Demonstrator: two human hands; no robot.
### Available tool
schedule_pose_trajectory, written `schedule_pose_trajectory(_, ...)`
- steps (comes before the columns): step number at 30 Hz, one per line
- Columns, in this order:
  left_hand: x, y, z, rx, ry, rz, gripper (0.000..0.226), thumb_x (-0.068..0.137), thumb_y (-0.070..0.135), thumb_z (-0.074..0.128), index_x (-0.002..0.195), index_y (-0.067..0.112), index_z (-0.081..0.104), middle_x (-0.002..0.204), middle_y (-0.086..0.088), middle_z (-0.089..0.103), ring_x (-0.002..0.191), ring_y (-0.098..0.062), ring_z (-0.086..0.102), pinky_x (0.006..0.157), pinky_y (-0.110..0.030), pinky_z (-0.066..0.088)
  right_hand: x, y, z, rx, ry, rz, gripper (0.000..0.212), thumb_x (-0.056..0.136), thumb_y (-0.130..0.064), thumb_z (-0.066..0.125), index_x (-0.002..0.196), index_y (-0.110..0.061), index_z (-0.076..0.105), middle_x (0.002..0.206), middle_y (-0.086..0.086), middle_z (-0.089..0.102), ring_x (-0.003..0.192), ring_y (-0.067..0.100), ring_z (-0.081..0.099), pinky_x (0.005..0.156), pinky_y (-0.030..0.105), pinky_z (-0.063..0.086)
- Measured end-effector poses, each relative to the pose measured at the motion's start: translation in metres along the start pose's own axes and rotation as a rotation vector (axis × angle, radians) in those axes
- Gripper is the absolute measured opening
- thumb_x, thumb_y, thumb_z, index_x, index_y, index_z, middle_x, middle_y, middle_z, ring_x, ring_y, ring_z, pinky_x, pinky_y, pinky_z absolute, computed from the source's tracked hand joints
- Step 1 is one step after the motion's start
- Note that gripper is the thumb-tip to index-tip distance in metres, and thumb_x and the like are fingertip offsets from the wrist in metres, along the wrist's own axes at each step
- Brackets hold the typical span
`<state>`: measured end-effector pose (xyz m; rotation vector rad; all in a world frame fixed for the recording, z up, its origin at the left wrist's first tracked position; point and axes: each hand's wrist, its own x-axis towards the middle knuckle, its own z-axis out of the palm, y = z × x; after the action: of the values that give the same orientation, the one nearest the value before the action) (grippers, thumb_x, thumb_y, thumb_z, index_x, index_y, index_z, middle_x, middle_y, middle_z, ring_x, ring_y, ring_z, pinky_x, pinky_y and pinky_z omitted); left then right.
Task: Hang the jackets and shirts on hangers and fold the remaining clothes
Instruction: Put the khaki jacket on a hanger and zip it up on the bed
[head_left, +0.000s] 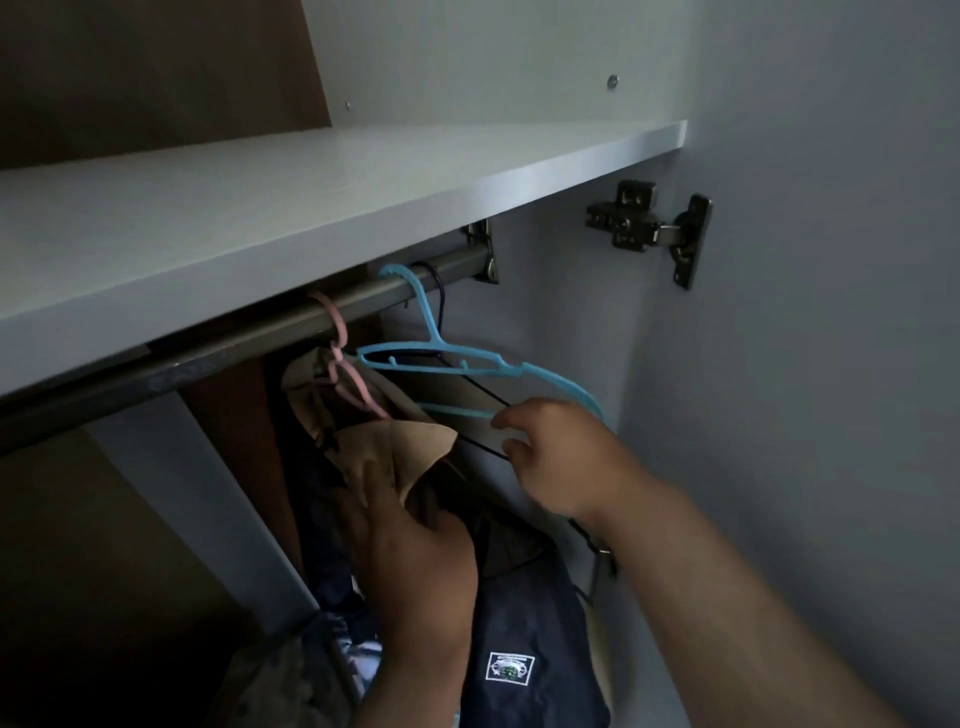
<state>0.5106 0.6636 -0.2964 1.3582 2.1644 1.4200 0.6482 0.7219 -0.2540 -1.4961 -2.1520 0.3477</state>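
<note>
Item under inspection: blue hanger (441, 359), empty, its hook over the rail (291, 314) just above centre frame. Its long axis runs from centre frame down toward the right, so it hangs tilted, with the right end lower.

The right hand (550, 460) is at that lower right end, just below and right of the hook. Its fingers are curled about the hanger's bottom bar and the far tip of the hanger passes behind the hand. This is judged to be a grip on the bar. A black hanger (439, 299) hangs directly behind the blue one and its wire also runs to the same hand. Whether the hand holds that too cannot be determined.

The left hand (415, 551), lower centre, lies flat against a tan garment (415, 452), with its visible fingers straight and pressing the cloth leftward. That garment hangs from a pink hanger (340, 348), left of the blue one on the same rail.

The right hand is plainly the nearer to the blue hanger. Freeing it would mean lifting the hook up and off the rail, under the shelf (322, 208) close above.

A dark navy garment (524, 618) at bottom centre bears a sewn patch (511, 667) with a white border. Its writing is too small to read. Faint marks on the rail at left are also illegible. A door hinge (649, 226) sits at upper right.
</note>
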Motion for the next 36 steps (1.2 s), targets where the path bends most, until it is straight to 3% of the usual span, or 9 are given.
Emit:
schedule_pose_trajectory(4, -0.023, 0.0, -0.013, 0.113, -0.247, 0.094, 0.05, 0.078, 0.005, 0.061, 0.127, 0.013, 0.057, 0.127, -0.012, 0.056, 0.12, -0.033, 0.05, 0.098, -0.037, 0.04, -0.036, -0.002, -0.015, -0.006, 0.071, 0.054, 0.034, 0.087, -0.016, 0.059, 0.121, -0.014, 0.066, 0.123, 0.012, 0.064, 0.116, 0.03, 0.057, 0.099, 0.037, 0.046)
schedule_pose_trajectory(11, -0.032, 0.011, -0.03, 0.295, -0.53, 0.282, 0.046, 0.087, 0.023, 0.06, 0.133, 0.016, 0.056, 0.135, -0.005, 0.058, 0.125, -0.025, 0.052, 0.097, -0.033, 0.042, -0.12, -0.011, -0.028, 0.046, 0.154, 0.234, 0.031, 0.087, -0.013, 0.059, 0.117, -0.012, 0.067, 0.118, 0.012, 0.065, 0.109, 0.031, 0.06, 0.094, 0.034, 0.048)
schedule_pose_trajectory(13, -0.039, 0.009, -0.034, 0.298, -0.587, 0.325, 0.043, 0.087, 0.024, 0.06, 0.13, 0.018, 0.059, 0.132, -0.003, 0.06, 0.122, -0.024, 0.054, 0.094, -0.031, 0.043, -0.144, -0.015, -0.029, 0.044, 0.157, 0.276, 0.025, 0.088, -0.013, 0.056, 0.109, -0.01, 0.068, 0.113, 0.013, 0.065, 0.107, 0.033, 0.059, 0.09, 0.04, 0.049)
schedule_pose_trajectory(16, -0.059, 0.003, -0.04, 0.281, -0.715, 0.383, 0.037, 0.087, 0.028, 0.059, 0.124, 0.024, 0.063, 0.124, 0.003, 0.065, 0.115, -0.021, 0.058, 0.083, -0.027, 0.042, -0.183, -0.026, -0.025, 0.069, 0.205, 0.352, 0.026, 0.089, -0.013, 0.055, 0.111, -0.014, 0.068, 0.115, 0.008, 0.066, 0.109, 0.027, 0.057, 0.09, 0.033, 0.047)
schedule_pose_trajectory(20, -0.087, 0.0, -0.054, 0.249, -0.848, 0.438, 0.023, 0.086, 0.026, 0.056, 0.105, 0.022, 0.069, 0.108, 0.003, 0.07, 0.105, -0.022, 0.062, 0.083, -0.029, 0.048, -0.242, -0.049, -0.01, 0.056, 0.26, 0.494, 0.022, 0.091, -0.013, 0.054, 0.107, -0.006, 0.067, 0.114, 0.011, 0.066, 0.108, 0.03, 0.057, 0.089, 0.036, 0.044)
schedule_pose_trajectory(25, -0.128, 0.001, -0.09, 0.217, -1.01, 0.55, 0.013, 0.079, 0.026, 0.049, 0.072, 0.021, 0.058, 0.076, 0.004, 0.063, 0.083, -0.028, 0.059, 0.07, -0.036, 0.048, -0.313, -0.092, 0.013, 0.13, 0.327, 0.687, 0.033, 0.094, -0.022, 0.054, 0.124, -0.029, 0.064, 0.129, -0.008, 0.061, 0.109, 0.013, 0.058, 0.078, 0.011, 0.033)
schedule_pose_trajectory(31, -0.175, -0.013, -0.13, 0.173, -1.218, 0.617, 0.025, 0.087, 0.028, 0.058, 0.11, 0.025, 0.068, 0.113, 0.007, 0.067, 0.107, -0.015, 0.061, 0.093, -0.03, 0.047, -0.418, -0.132, 0.022, 0.151, 0.419, 0.937, 0.032, 0.091, -0.025, 0.054, 0.121, -0.031, 0.064, 0.114, -0.009, 0.067, 0.089, 0.007, 0.06, 0.072, 0.011, 0.039)
schedule_pose_trajectory(33, -0.195, -0.015, -0.14, 0.15, -1.386, 0.653, 0.03, 0.09, 0.027, 0.06, 0.119, 0.023, 0.065, 0.118, 0.008, 0.065, 0.107, -0.008, 0.06, 0.096, -0.027, 0.045, -0.461, -0.136, 0.017, 0.165, 0.473, 1.031, 0.028, 0.09, -0.021, 0.054, 0.115, -0.024, 0.067, 0.106, -0.005, 0.07, 0.089, 0.01, 0.063, 0.072, 0.016, 0.046)
schedule_pose_trajectory(36, -0.228, -0.017, -0.145, 0.158, -1.613, 0.742, 0.031, 0.093, 0.023, 0.06, 0.123, 0.024, 0.062, 0.119, 0.013, 0.063, 0.1, 0.004, 0.057, 0.093, -0.017, 0.041, -0.526, -0.139, 0.007, 0.167, 0.546, 1.167, 0.032, 0.09, -0.022, 0.056, 0.119, -0.028, 0.066, 0.104, -0.014, 0.066, 0.086, 0.001, 0.061, 0.069, 0.005, 0.04)
